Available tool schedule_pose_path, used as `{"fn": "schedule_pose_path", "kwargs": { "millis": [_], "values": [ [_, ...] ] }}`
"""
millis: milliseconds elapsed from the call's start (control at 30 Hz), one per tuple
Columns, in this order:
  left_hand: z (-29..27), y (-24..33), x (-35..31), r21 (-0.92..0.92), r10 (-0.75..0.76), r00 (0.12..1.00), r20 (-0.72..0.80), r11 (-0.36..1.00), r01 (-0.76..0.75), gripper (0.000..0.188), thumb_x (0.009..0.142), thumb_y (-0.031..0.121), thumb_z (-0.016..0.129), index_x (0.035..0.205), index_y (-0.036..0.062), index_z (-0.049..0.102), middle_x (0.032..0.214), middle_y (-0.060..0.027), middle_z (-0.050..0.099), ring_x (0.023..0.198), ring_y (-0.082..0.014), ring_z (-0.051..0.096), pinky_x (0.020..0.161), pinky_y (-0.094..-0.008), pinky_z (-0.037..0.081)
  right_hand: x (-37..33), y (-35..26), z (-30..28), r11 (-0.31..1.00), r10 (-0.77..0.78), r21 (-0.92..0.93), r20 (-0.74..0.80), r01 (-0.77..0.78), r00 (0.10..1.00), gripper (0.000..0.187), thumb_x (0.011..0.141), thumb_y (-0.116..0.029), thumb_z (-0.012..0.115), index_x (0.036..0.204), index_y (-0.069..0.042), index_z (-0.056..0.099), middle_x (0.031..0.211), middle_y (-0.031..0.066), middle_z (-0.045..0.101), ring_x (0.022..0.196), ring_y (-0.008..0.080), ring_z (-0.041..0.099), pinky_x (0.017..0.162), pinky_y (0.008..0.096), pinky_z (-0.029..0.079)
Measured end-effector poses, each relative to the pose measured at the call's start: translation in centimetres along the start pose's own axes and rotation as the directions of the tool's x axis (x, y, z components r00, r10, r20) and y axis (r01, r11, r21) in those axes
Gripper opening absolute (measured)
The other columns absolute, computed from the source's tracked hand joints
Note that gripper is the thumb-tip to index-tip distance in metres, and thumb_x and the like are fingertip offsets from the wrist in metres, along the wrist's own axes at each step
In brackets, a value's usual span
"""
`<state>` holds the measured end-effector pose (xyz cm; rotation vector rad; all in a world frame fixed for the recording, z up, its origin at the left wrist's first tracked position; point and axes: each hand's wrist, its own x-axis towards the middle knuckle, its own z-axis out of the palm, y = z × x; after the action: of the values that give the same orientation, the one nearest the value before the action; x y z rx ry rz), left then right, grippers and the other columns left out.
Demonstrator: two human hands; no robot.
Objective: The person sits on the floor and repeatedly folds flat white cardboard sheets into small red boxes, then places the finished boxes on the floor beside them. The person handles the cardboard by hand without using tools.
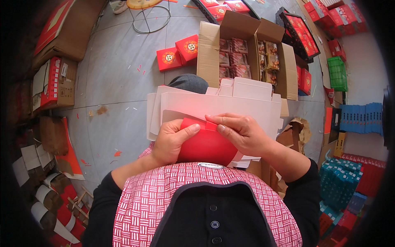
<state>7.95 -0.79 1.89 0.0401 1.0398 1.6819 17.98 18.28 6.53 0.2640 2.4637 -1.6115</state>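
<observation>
A red card box [209,149], partly folded, rests at my lap against the patterned apron. My left hand [175,138] grips its left edge, thumb lying along the top. With thumb and fingers pinched together, my right hand [242,132] holds a small red flap [211,126] on the box's upper edge. How the box is folded underneath is hidden. Just beyond both hands lies a stack of flat white-sided carton blanks [230,106] with cut tabs.
Ahead stands an open brown carton [209,55] filled with wrapped packets [238,57]. Red finished boxes [169,58] sit left of it on the grey floor. A wire-legged stool [151,18] is farther off. Large cartons [66,82] line the left; a green crate [337,73] and blue boxes [362,118] line the right.
</observation>
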Motion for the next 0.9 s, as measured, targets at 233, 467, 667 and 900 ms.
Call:
{"fn": "schedule_pose_path", "kwargs": {
  "millis": [233,467,667,900],
  "values": [
    [0.1,0.2,-0.3,-0.112,-0.025,0.999,-0.023,0.993,0.022,0.022,0.094,0.010,0.054,0.108,-0.0039,0.063,0.100,-0.0119,0.067,0.085,-0.0149,0.064,0.076,-0.0260,0.054,0.0,0.1,-0.2,0.997,-0.078,-0.002,0.054,0.078,0.995,0.030,0.097,-0.011,0.049,0.123,-0.004,0.060,0.109,0.0138,0.064,0.090,0.0198,0.064,0.078,0.0284,0.050],
    [-0.2,0.4,-0.3,-0.086,-0.040,0.999,0.013,0.995,0.041,0.024,0.093,0.009,0.054,0.111,-0.0054,0.062,0.102,-0.0132,0.067,0.090,-0.0163,0.064,0.079,-0.0270,0.053,0.2,0.8,-1.1,0.994,-0.104,0.059,0.145,0.097,0.984,0.032,0.098,-0.015,0.050,0.127,-0.006,0.059,0.113,0.0133,0.062,0.092,0.0181,0.062,0.080,0.0289,0.049],
    [-0.4,0.4,-0.5,-0.057,-0.024,0.999,0.031,0.998,0.026,0.025,0.093,0.009,0.055,0.113,-0.0054,0.061,0.104,-0.0130,0.066,0.091,-0.0157,0.063,0.080,-0.0266,0.053,0.4,1.1,-1.4,0.991,-0.095,0.115,0.177,0.075,0.980,0.032,0.098,-0.016,0.051,0.127,-0.006,0.058,0.114,0.0130,0.061,0.096,0.0183,0.059,0.084,0.0294,0.047],
    [0.0,0.5,-0.6,-0.074,-0.003,1.000,0.026,0.997,0.005,0.027,0.093,0.008,0.055,0.116,-0.0047,0.059,0.106,-0.0125,0.065,0.092,-0.0157,0.063,0.082,-0.0272,0.053,0.7,1.1,-1.5,0.989,-0.113,0.118,0.177,0.093,0.978,0.031,0.094,-0.010,0.052,0.124,-0.006,0.060,0.108,0.0146,0.063,0.091,0.0220,0.063,0.078,0.0302,0.049]
  ]
}}
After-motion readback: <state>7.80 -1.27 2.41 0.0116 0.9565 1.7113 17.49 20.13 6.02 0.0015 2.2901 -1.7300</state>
